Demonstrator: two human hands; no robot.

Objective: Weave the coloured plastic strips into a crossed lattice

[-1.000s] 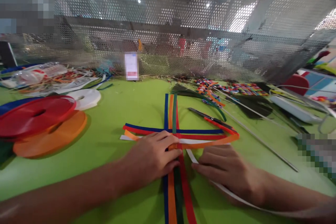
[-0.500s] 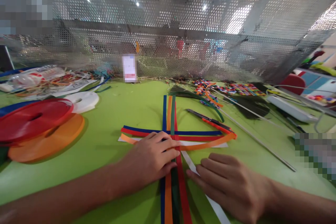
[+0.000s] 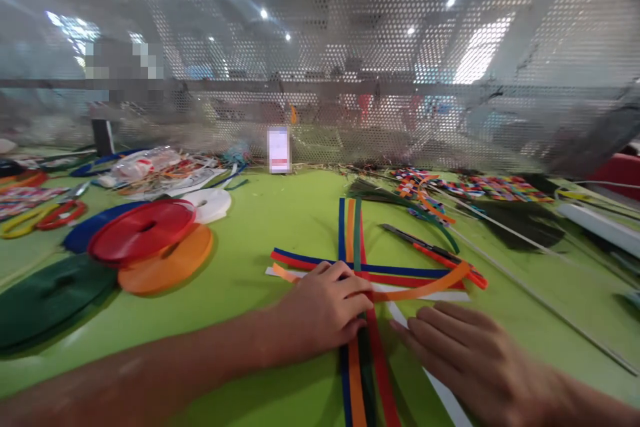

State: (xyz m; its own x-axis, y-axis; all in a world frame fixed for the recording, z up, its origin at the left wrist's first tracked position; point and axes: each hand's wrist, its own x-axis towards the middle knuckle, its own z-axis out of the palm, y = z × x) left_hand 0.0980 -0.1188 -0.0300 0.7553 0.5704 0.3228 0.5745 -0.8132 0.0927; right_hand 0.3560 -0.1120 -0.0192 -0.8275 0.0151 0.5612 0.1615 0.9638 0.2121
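Flat plastic strips cross each other in front of me. Blue (image 3: 342, 230), orange (image 3: 351, 230), green (image 3: 357, 233) and red (image 3: 381, 360) strips run lengthwise. Across them lie another blue strip (image 3: 410, 271), a red one, a curved orange strip (image 3: 425, 291) and a white one. My left hand (image 3: 327, 307) presses its bent fingers on the crossing, hiding part of it. My right hand (image 3: 475, 353) has its thumb and fingers closed around a loose white strip (image 3: 445, 392), which slants toward me from the crossing.
A utility knife (image 3: 425, 243) lies beyond the strips, touching the orange end. Red (image 3: 145, 230), orange, green (image 3: 55, 300), blue and white strip rolls lie left, near scissors (image 3: 45, 217). A phone (image 3: 279, 150) stands by the mesh panel. A thin rod (image 3: 540, 300) lies right.
The view has swung left, so everything sits further right and more rolls and the scissors show. Both hands keep nearly the same place on the strips.
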